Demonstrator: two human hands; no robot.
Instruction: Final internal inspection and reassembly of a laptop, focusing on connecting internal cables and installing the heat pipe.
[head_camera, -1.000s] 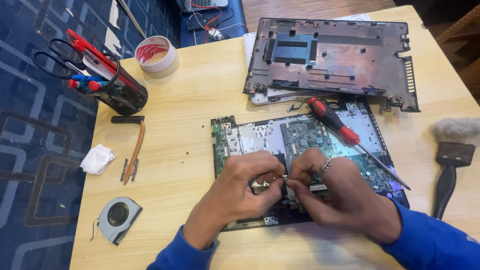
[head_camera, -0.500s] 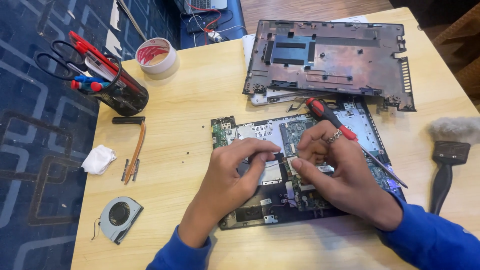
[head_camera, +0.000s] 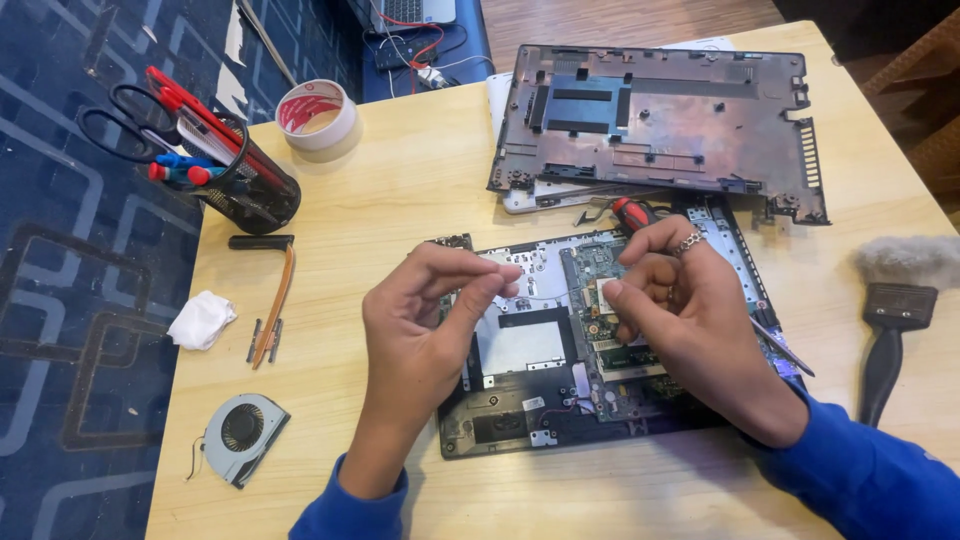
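Note:
An opened laptop base (head_camera: 520, 420) lies on the wooden table with its green circuit board (head_camera: 592, 265) and metal plate exposed. My left hand (head_camera: 430, 325) hovers over the base's left part, thumb and forefinger pinched together; nothing shows between the tips. My right hand (head_camera: 690, 325), a ring on one finger, is over the circuit board with its fingers curled and fingertips close to a small chip. The two hands are a little apart. A red-handled screwdriver (head_camera: 632, 212) lies across the base behind my right hand, which hides most of its shaft.
The laptop's removed bottom cover (head_camera: 660, 120) lies at the back. A brush (head_camera: 890, 320) is at the right. At the left are a cooling fan (head_camera: 240, 438), a copper heat pipe (head_camera: 272, 310), a white wad (head_camera: 200, 320), a mesh tool holder (head_camera: 250, 190) and a tape roll (head_camera: 315, 112).
Both hands have lifted from the middle of the board, moved toward the back and drawn apart. The left fingers have gone into a pinch. The screwdriver has not moved.

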